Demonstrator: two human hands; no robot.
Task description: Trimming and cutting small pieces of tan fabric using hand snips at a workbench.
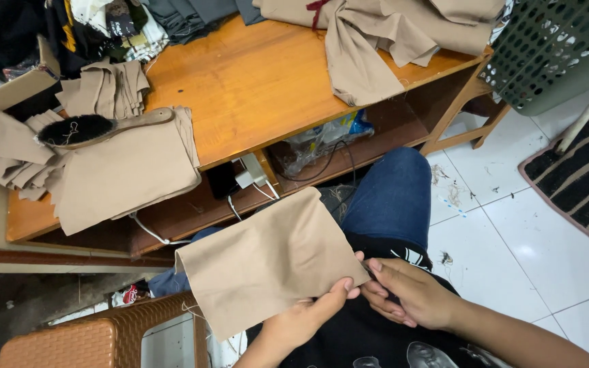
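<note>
You have one tan fabric piece (pixel 267 262) in your two hands, one brush (pixel 97 128) on one desk (pixel 253 82), one green basket (pixel 553 48) and one striped mat (pixel 581 180).

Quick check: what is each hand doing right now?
Left hand: closed, pinching the edge of the tan fabric piece.
Right hand: fingers curled at the same fabric corner; grip cannot be told.

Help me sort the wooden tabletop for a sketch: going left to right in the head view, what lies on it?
Black-bristled wooden brush on stacked tan fabric pieces → bare orange wooden tabletop → heap of tan fabric.
</note>
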